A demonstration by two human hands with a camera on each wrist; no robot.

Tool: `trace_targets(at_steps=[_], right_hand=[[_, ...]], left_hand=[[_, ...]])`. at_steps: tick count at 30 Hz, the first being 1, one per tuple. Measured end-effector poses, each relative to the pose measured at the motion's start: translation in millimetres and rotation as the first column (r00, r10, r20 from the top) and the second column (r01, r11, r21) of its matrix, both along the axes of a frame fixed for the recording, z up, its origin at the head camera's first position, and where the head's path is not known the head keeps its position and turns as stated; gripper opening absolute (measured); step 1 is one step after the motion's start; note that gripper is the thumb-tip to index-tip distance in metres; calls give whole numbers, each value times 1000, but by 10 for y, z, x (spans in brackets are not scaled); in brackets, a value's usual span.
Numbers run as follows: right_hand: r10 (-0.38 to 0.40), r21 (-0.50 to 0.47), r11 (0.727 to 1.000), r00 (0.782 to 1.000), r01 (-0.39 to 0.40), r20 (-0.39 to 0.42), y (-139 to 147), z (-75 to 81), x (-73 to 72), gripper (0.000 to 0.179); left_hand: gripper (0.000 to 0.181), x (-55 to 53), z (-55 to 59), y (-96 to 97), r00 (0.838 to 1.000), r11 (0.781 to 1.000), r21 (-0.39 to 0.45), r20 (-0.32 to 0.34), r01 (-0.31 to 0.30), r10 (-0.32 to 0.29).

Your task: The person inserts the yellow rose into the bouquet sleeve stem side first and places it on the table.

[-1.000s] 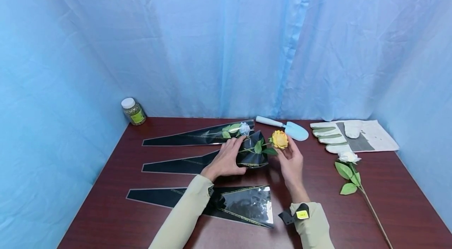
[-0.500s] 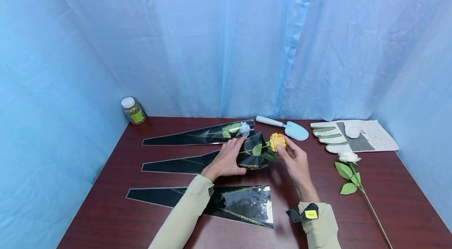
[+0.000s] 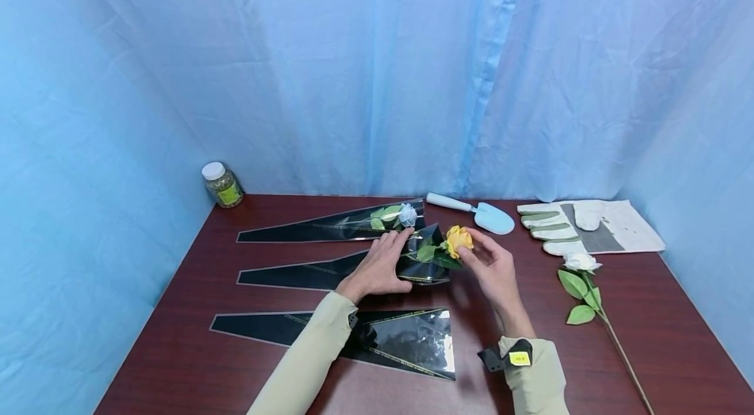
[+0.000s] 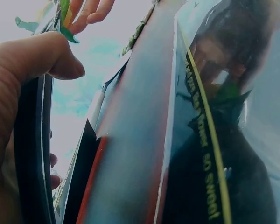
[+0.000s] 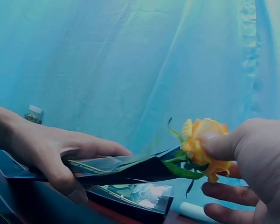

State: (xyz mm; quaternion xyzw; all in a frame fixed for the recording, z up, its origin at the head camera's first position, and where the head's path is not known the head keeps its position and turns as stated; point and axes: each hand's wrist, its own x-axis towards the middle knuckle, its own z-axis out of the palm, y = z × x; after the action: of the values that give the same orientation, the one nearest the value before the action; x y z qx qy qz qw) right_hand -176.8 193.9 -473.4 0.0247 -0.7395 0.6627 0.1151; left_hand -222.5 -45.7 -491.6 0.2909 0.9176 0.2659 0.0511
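Note:
My left hand [image 3: 379, 266] grips the middle black-and-clear flower sleeve [image 3: 288, 276], its fingers over the top and the thumb at the near edge. Out of the sleeve's wide mouth pokes a yellow rose [image 3: 458, 239], whose stem runs inside between the film layers. The right hand [image 3: 499, 274] pinches the bloom; in the right wrist view the thumb presses on the petals [image 5: 192, 148] and the other fingers lie behind. Green leaves [image 5: 182, 171] sit right at the sleeve's opening. In the left wrist view the left thumb [image 4: 60, 58] bends beside the sleeve's edge.
Behind lies a sleeve [image 3: 306, 230] with a pale blue rose [image 3: 408, 215] inside. A flat sleeve [image 3: 406, 343] lies in front. Around them are a trowel [image 3: 493, 218], gloves [image 3: 612, 232], a white rose [image 3: 581, 262] at the right and a lidded jar [image 3: 224, 187] at the back left.
The yellow rose has moved left, deeper into the sleeve, so its leaves now sit at the mouth. My right hand has shifted its hold around the bloom; the left stays in place.

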Motion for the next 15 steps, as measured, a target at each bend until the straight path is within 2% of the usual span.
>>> trace_targets(at_steps=[3, 10, 15], right_hand=[[8, 33, 999, 999, -6, -53, 7, -12, -2, 42], [12, 36, 999, 999, -10, -31, -5, -12, 9, 42], [58, 62, 997, 996, -54, -72, -9, -40, 1, 42]], left_hand=[[104, 4, 4, 1, 1000, 1000, -2, -7, 1, -1], [106, 16, 37, 22, 998, 1000, -27, -54, 13, -15], [107, 19, 59, 36, 997, 999, -46, -72, 15, -18]])
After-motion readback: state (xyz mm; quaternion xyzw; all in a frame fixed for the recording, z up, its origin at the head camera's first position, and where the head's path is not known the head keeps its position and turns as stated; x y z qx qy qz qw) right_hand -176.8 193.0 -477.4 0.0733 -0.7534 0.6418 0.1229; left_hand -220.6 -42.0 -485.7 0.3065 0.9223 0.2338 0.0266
